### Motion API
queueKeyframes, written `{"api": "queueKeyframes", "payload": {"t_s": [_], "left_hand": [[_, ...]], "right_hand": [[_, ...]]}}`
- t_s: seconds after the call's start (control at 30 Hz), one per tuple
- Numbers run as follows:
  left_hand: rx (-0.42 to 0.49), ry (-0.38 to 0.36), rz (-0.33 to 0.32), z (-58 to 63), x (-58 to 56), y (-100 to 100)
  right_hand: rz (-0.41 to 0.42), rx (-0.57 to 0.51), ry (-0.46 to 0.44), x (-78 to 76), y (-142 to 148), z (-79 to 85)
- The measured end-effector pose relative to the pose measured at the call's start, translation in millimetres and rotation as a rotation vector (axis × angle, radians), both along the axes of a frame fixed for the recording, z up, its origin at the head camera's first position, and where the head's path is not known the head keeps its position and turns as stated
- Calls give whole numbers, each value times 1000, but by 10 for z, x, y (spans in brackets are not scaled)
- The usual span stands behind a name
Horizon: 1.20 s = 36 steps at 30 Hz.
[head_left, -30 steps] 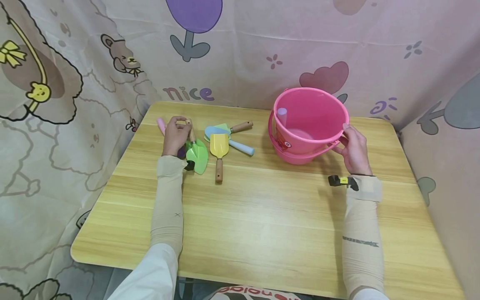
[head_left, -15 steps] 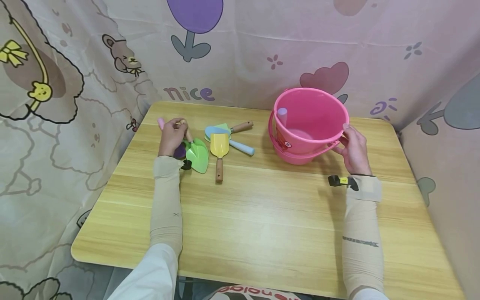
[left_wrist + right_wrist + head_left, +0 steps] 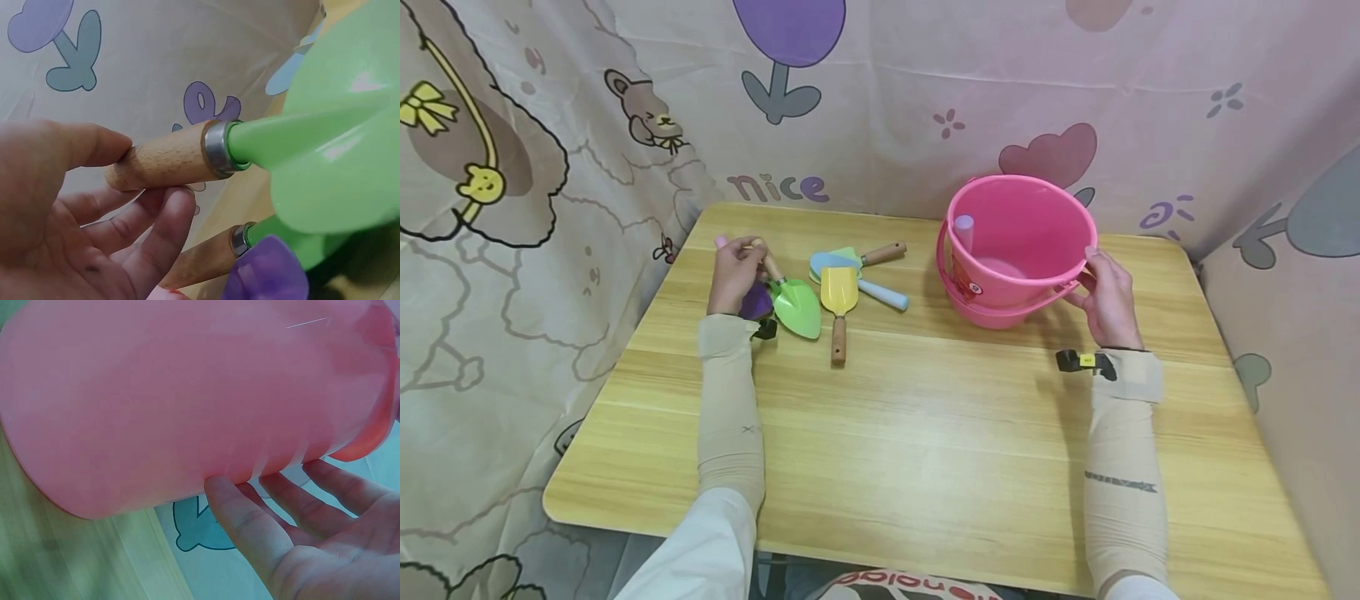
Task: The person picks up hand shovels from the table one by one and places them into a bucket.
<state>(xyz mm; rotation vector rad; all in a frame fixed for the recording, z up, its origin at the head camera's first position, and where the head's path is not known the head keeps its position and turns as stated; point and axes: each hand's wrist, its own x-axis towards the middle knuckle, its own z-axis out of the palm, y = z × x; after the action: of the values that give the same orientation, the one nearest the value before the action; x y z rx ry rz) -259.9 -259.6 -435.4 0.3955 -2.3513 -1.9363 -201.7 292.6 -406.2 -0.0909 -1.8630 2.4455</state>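
My left hand (image 3: 733, 275) pinches the wooden handle of a green toy trowel (image 3: 797, 309) between thumb and fingers. Its broad blade points down to the right, and in the left wrist view it sits above a second green tool with a wooden handle (image 3: 209, 256). A purple tool (image 3: 756, 301) lies beside these, partly hidden by the left hand. At the right, my right hand (image 3: 1112, 300) holds the rim of a pink bucket (image 3: 1000, 292), the thumb at the rim. Its fingertips (image 3: 219, 487) touch the outer wall in the right wrist view.
A yellow toy shovel (image 3: 838, 292) lies mid-left on the wooden table (image 3: 910, 450), beside a blue tool (image 3: 883, 295) and a light green one with a brown handle (image 3: 886, 253). A lilac handle (image 3: 964, 233) stands inside the bucket. Patterned curtains (image 3: 895, 150) border the table.
My left hand has shifted slightly left with the trowel's handle, and the blade has swung to the right, showing more of the purple tool. The right hand and bucket stay put.
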Motion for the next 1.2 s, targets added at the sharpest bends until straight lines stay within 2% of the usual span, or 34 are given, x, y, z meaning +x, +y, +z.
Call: {"api": "queueKeyframes", "payload": {"t_s": [0.17,0.3,0.47,0.6,0.83,1.2], "left_hand": [[42,-13,-5,162,72,55],[68,-13,-3,223,109,92],[115,5,2,171,75,85],[106,-3,-1,154,71,102],[129,7,-23,181,115,160],[215,50,-22,176,94,223]], "right_hand": [[2,-12,0,1,2,9],[3,-18,-6,5,4,11],[5,-16,-12,0,6,3],[11,-16,-18,-7,2,-8],[9,-6,-14,-4,0,-14],[0,4,-9,-2,10,-9]]}}
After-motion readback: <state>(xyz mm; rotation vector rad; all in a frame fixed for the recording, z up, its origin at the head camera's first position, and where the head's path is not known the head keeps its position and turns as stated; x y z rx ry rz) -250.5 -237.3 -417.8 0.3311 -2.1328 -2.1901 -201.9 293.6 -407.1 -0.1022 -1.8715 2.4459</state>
